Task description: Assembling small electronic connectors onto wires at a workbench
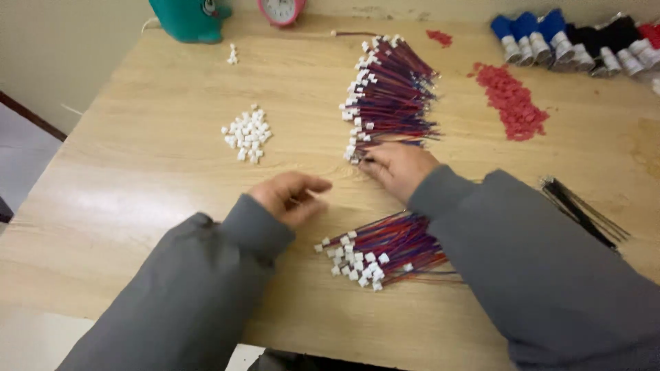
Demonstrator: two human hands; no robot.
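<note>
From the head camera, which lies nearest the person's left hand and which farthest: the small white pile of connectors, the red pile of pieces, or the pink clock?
Measured from the left hand:
1. White pile of connectors, on the table just beyond the hand and a little to its left.
2. Pink clock, at the table's far edge, almost straight ahead.
3. Red pile of pieces, far across to the right, past the large wire bundle.

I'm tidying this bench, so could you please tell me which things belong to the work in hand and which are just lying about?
In use:
right hand
left hand
large wire bundle
small wire bundle

Lying about:
white connector pile
red connector pile
black wires
thread spools
clock
</note>
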